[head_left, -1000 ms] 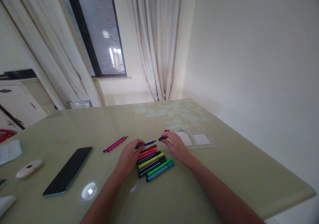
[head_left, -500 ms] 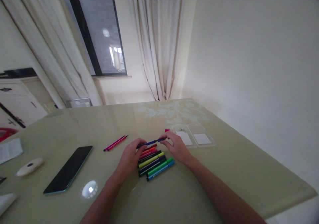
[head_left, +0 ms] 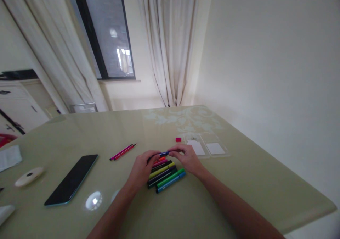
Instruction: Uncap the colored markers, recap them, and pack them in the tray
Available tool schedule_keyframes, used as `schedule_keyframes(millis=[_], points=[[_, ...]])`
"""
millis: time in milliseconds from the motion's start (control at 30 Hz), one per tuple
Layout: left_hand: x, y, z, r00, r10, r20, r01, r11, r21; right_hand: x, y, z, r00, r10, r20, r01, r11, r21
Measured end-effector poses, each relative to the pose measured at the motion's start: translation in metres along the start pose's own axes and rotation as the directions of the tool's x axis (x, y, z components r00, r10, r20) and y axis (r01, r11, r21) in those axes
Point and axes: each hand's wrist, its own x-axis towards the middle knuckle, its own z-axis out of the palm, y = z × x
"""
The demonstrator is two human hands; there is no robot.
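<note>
A dark blue marker [head_left: 164,154] is held level between my two hands, just above a row of markers. My left hand [head_left: 142,164] grips its barrel end with closed fingers. The other end is pinched in my right hand [head_left: 187,157], whose fingers hide its cap. Under the hands lie several capped markers side by side: orange and pink ones, a yellow-green marker [head_left: 162,170], dark ones, a green marker [head_left: 170,181] and a blue-green marker [head_left: 170,183]. A small red cap [head_left: 178,139] rests on the table behind my right hand.
Two uncapped pink-red markers [head_left: 123,151] lie left of my hands. An open clear plastic case [head_left: 225,152] with white cards is at the right. On the left are a black phone [head_left: 71,180], a white oval device [head_left: 29,177] and papers [head_left: 10,158]. A wall borders the table's right side.
My hands have come closer together, and the bare neck between the blue marker's barrel and its cap no longer shows. My left hand has shifted right.
</note>
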Motion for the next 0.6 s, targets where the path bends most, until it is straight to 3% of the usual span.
schedule_keyframes(millis=[100, 200, 267, 333, 400, 467, 533, 600], points=[[0.002, -0.004, -0.003, 0.999, -0.002, 0.050, -0.001, 0.999, 0.051, 0.002, 0.002, 0.000, 0.998, 0.014, 0.069, -0.011, 0.999, -0.045], [0.004, -0.015, -0.006, 1.000, 0.013, 0.001, -0.013, 0.982, 0.190, 0.006, 0.008, -0.005, 0.993, 0.017, 0.120, 0.015, 0.964, -0.264], [0.005, -0.024, -0.006, 0.998, 0.027, -0.054, -0.011, 0.957, 0.289, 0.008, 0.015, -0.009, 0.996, 0.021, 0.082, 0.024, 0.863, -0.505], [0.007, -0.032, -0.005, 0.999, 0.026, -0.042, -0.010, 0.943, 0.333, 0.010, 0.022, -0.011, 0.998, 0.036, 0.054, 0.013, 0.706, -0.708], [0.009, -0.040, -0.006, 1.000, 0.024, 0.013, -0.027, 0.948, 0.316, 0.011, 0.029, -0.011, 0.995, 0.069, 0.068, 0.016, 0.575, -0.818], [0.012, -0.049, -0.011, 0.999, 0.032, 0.030, -0.039, 0.957, 0.289, 0.011, 0.033, -0.009, 0.991, 0.090, 0.096, 0.037, 0.507, -0.861], [0.013, -0.060, -0.022, 0.998, 0.026, -0.059, -0.006, 0.947, 0.320, 0.010, 0.036, -0.007, 0.989, 0.089, 0.118, 0.060, 0.486, -0.872], [0.012, -0.073, -0.038, 0.974, 0.006, -0.226, 0.094, 0.898, 0.430, 0.009, 0.037, -0.006, 0.988, 0.076, 0.131, 0.077, 0.492, -0.867]])
